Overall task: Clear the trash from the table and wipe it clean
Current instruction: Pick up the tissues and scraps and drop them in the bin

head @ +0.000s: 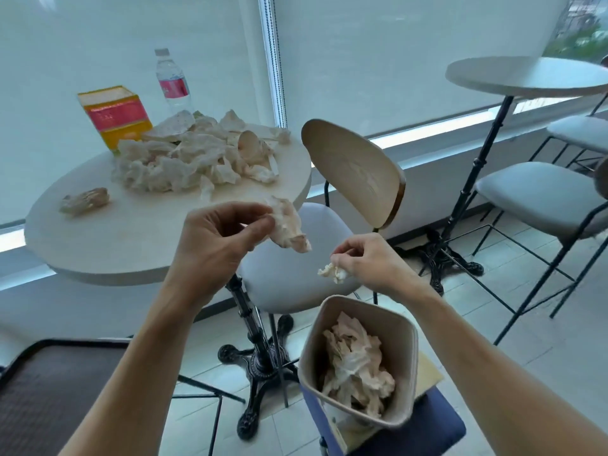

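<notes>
Both hands are up in the middle of the frame, each carrying trash. The left hand (217,235) pinches a crumpled tissue (289,228) between thumb and curled fingers (260,225), and that wad hangs down and to the right, its long axis slanting toward the lower right. The right hand (365,258) has its fingers bunched round a smaller scrap of tissue (332,273), which pokes out on the hand's left side. Here is what matters: the bin (403,327) sits low in the frame, right of centre, open mouth turned up and already partly filled with tissues. The small scrap hangs almost straight above the bin's near rim, so the right hand is the nearer one and looks ready to let go first; a short drop should do it. The left hand's wad is higher and further left, over the grey seat of the chair (286,268) rather than over the bin, so I judge it needs to travel down and to the right before release, or it lands on the seat. Back on the table (131,245), in the upper left, a big pile of tissues (194,159) waits, with one stray wad (85,200) apart at its left, plus a carton (115,115) and a water bottle (172,80) behind. Plenty of clearing left, and no wiping yet.
</notes>
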The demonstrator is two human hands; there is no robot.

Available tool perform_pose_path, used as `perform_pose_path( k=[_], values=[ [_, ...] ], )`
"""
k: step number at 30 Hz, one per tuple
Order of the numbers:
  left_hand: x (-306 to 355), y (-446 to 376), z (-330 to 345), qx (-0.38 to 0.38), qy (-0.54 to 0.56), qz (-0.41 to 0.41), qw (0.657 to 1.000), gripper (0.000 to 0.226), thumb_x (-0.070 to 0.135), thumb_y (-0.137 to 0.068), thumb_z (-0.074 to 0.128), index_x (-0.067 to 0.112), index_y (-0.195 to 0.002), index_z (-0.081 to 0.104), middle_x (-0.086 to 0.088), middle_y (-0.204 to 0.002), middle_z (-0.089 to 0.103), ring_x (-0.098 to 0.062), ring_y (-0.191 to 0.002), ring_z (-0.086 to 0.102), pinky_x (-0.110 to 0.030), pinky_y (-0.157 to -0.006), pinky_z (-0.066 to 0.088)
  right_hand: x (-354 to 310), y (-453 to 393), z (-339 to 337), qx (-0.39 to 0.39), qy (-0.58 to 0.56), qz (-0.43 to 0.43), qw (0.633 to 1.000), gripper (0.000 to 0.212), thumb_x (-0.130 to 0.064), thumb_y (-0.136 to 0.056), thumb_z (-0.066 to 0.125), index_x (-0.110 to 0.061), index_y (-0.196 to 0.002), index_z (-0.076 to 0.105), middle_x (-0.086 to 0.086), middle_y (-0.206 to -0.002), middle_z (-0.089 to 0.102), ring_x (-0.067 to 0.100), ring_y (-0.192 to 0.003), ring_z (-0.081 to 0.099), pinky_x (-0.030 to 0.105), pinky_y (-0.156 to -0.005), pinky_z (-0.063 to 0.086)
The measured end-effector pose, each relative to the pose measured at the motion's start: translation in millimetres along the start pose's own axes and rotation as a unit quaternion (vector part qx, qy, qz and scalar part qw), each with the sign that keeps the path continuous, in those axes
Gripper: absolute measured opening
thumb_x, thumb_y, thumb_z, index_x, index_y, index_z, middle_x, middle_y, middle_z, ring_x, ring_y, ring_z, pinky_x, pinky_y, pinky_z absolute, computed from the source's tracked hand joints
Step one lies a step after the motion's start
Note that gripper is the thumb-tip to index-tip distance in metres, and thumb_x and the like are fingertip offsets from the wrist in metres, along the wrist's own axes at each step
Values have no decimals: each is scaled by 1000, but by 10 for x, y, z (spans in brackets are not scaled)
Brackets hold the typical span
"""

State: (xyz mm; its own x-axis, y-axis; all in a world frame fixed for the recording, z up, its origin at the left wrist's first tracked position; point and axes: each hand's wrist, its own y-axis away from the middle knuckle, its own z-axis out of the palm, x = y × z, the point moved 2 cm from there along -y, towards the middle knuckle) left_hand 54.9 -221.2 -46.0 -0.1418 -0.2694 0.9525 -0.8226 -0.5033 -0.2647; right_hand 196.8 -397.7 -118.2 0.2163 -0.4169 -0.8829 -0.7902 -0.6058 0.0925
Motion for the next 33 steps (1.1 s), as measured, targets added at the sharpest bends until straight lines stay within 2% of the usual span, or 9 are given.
perform_pose_path(
  k=[4, 7, 10, 13, 18, 22, 26, 31, 33],
  values=[
    [-78, 139, 289, -15, -21, 3, 1000, 11, 8, -80, 74, 14, -90, 75, 9, -66, 70, -2, -50, 51, -12, -51, 40, 509, 132, 12, -51, 105, 50, 992, 12, -22, -90, 65, -26, -79, 70, -11, -78, 66, 3, -74, 61, 17, -62, 43],
    [-150, 242, 462, -8, -36, -8, 999, 11, 6, -80, 75, 15, -88, 75, 13, -60, 67, -1, -49, 50, -12, -51, 41, 787, 195, 77, -91, 170, 78, 978, 13, -23, -86, 64, -27, -76, 71, -8, -80, 69, 8, -78, 64, 23, -67, 52],
    [-254, 346, 596, -18, -56, -23, 998, 12, 6, -81, 74, 15, -89, 75, 14, -61, 68, 1, -51, 52, -12, -54, 43, 877, 245, 130, -135, 142, 74, 978, 7, -28, -86, 67, -28, -83, 74, -8, -86, 71, 9, -85, 66, 29, -78, 56],
    [-418, 442, 696, -35, -83, -46, 995, 12, 11, -82, 75, 22, -87, 75, 12, -70, 72, 0, -57, 55, -13, -58, 45, 907, 239, 47, -106, 111, 63, 986, 9, -29, -88, 66, -27, -92, 73, -8, -91, 70, 10, -90, 65, 32, -85, 55],
    [-720, 606, 867, -95, -138, -100, 981, 11, 16, -84, 75, 20, -94, 77, 4, -83, 75, -12, -73, 67, -24, -71, 55, 898, 216, -191, -71, 51, 61, 994, 7, -26, -90, 66, -29, -85, 70, -6, -83, 68, 13, -82, 63, 31, -77, 53],
    [-864, 677, 943, -158, -198, -133, 958, 18, 23, -82, 77, 25, -101, 76, 6, -95, 74, -5, -80, 68, -27, -81, 57, 793, 232, -285, -46, 4, 59, 997, 10, -21, -92, 65, -26, -85, 70, 4, -86, 71, 17, -79, 65, 32, -79, 56],
    [-807, 646, 862, -144, -205, -121, 961, 19, 26, -84, 75, 29, -103, 74, 10, -100, 71, 3, -57, 56, -18, -63, 49, 598, 254, -283, -43, -9, 40, 998, 7, -21, -94, 63, -24, -92, 70, 7, -89, 73, 12, -73, 64, 20, -69, 52],
    [-551, 493, 593, -114, -179, -82, 974, 13, 24, -85, 74, 27, -98, 74, 6, -94, 71, -2, -55, 50, -15, -57, 46, 210, 207, -181, -71, -7, 1, 997, 8, -22, -95, 62, -22, -99, 70, 12, -96, 71, 11, -75, 62, 26, -77, 54],
    [-420, 402, 453, -97, -168, -62, 979, 12, 22, -85, 74, 26, -96, 74, 5, -91, 70, -2, -54, 49, -15, -53, 44, 3, 155, -151, -78, -4, -25, 997, 10, -22, -96, 61, -20, -102, 69, 9, -97, 71, 10, -77, 62, 19, -69, 48]
  ],
)
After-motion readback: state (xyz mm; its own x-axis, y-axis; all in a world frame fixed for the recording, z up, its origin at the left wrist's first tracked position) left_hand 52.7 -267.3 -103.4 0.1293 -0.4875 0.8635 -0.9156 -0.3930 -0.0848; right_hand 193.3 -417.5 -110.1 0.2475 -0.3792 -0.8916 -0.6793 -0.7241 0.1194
